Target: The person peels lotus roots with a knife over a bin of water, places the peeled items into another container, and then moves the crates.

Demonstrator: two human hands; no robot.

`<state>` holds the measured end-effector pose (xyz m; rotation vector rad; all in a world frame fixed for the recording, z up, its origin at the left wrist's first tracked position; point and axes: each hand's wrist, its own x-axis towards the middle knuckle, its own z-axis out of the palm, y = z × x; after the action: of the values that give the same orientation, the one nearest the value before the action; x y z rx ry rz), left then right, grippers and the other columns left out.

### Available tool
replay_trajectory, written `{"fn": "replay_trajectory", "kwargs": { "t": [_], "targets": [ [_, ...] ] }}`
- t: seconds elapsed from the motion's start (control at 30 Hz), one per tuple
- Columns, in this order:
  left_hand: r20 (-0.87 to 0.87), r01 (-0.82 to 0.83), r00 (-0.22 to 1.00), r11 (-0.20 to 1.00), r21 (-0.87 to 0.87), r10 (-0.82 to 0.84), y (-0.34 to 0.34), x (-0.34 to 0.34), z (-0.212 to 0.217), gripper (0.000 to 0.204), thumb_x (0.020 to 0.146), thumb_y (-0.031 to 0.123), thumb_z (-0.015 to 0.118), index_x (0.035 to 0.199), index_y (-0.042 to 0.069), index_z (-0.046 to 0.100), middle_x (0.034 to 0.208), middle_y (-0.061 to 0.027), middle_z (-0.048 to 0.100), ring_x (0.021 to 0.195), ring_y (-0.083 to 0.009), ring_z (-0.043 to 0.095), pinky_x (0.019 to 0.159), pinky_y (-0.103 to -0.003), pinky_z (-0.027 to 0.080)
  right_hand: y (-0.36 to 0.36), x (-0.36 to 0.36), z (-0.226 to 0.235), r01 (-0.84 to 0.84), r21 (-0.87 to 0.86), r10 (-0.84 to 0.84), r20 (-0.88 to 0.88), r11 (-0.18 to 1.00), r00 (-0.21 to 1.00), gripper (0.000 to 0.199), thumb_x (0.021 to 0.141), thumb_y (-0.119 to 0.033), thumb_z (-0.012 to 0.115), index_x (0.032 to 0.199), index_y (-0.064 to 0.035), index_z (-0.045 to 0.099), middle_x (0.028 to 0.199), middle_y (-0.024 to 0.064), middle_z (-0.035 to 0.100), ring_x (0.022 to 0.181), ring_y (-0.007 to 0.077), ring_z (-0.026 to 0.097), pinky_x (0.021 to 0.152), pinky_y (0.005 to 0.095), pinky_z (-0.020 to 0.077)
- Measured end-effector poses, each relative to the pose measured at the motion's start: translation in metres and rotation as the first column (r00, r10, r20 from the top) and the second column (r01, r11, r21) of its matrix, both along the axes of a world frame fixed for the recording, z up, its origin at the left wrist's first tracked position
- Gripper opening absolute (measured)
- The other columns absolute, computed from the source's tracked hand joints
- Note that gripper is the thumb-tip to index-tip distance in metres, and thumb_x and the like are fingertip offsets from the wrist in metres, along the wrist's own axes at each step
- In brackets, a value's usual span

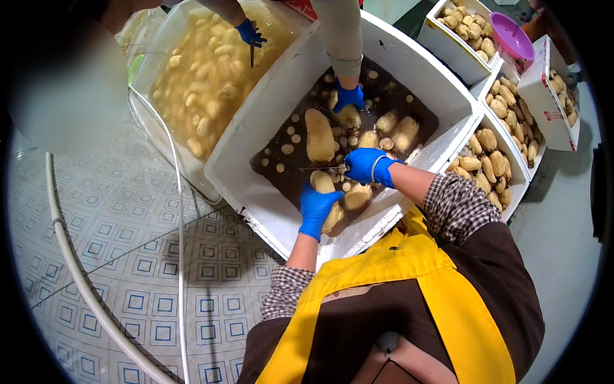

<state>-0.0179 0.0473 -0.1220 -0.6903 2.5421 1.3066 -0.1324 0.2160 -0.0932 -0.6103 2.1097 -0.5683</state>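
Head view: your left hand (315, 209) is clamped on a wet, likely slippery, firm lotus root (325, 185) over the white foam tub (268, 96), right hand (364, 165) closed around a knife (323, 168)—grip the root's thick middle.

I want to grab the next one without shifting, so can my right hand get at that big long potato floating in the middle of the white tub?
Probably yes. The right hand, holding a knife, is just beside the big potato, with only open water between them; the co-worker's hand is farther back.
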Motion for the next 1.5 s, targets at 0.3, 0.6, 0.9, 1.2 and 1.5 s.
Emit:
{"fn": "replay_trajectory", "kwargs": {
  "t": [0.3, 0.6, 0.9, 1.2, 1.5],
  "targets": [
    [0.076, 0.028, 0.997, 1.000, 0.002, -0.028, -0.004, 0.005, -0.011, 0.074, 0.054, 0.029, 0.082, 0.113, -0.002, 0.051, 0.106, -0.0225, 0.060, 0.098, -0.0346, 0.060, 0.082, -0.039, 0.049, -0.006, 0.006, -0.009, -0.058, 0.107, 0.058, 0.006, 0.993, 0.998, 0.024, 0.072, -0.015, 0.058, 0.087, -0.0004, 0.069, 0.082, 0.0190, 0.067, 0.080, 0.0332, 0.066, 0.071, 0.0412, 0.0518],
    [0.016, 0.033, 0.999, 0.999, -0.001, -0.033, 0.004, 0.008, 0.008, 0.072, 0.055, 0.028, 0.082, 0.114, -0.002, 0.053, 0.108, -0.0223, 0.060, 0.100, -0.0345, 0.059, 0.085, -0.039, 0.048, -0.012, 0.012, -0.021, -0.174, 0.188, 0.166, 0.060, 0.967, 0.984, 0.028, 0.066, -0.015, 0.068, 0.091, -0.0019, 0.070, 0.094, 0.0208, 0.066, 0.089, 0.0357, 0.064, 0.077, 0.0426, 0.0506],
    [0.060, 0.108, 0.992, 0.994, -0.013, -0.107, -0.001, 0.007, -0.014, 0.067, 0.054, 0.025, 0.082, 0.110, -0.002, 0.055, 0.103, -0.0198, 0.063, 0.091, -0.0304, 0.063, 0.079, -0.037, 0.050, -0.003, 0.013, -0.031, -0.304, 0.197, 0.310, 0.001, 0.932, 0.951, 0.028, 0.077, -0.018, 0.059, 0.100, -0.0043, 0.068, 0.104, 0.0179, 0.064, 0.096, 0.0320, 0.063, 0.081, 0.0414, 0.0497],
    [-0.377, 0.106, 0.926, 0.973, 0.203, -0.023, -0.042, -0.048, 0.053, 0.069, 0.056, 0.011, 0.084, 0.116, 0.002, 0.051, 0.108, -0.0116, 0.059, 0.094, -0.0238, 0.059, 0.083, -0.034, 0.050, -0.007, -0.009, -0.029, 0.282, -0.062, -0.263, 0.213, 0.957, 0.941, 0.025, 0.082, -0.029, 0.060, 0.083, -0.0070, 0.071, 0.079, 0.0123, 0.068, 0.073, 0.0256, 0.066, 0.066, 0.0350, 0.0515],
    [0.325, -0.316, 0.945, 0.391, 0.864, 0.045, -0.019, -0.022, 0.041, 0.053, 0.066, 0.007, 0.070, 0.115, -0.002, 0.052, 0.102, -0.0144, 0.061, 0.092, -0.0294, 0.062, 0.082, -0.042, 0.053, -0.030, 0.009, -0.017, 0.513, -0.571, -0.405, 0.315, 0.641, 0.858, 0.041, 0.083, -0.043, 0.060, 0.102, -0.0072, 0.066, 0.101, 0.0169, 0.065, 0.093, 0.0335, 0.060, 0.084, 0.0375, 0.0461]
  ]
}}
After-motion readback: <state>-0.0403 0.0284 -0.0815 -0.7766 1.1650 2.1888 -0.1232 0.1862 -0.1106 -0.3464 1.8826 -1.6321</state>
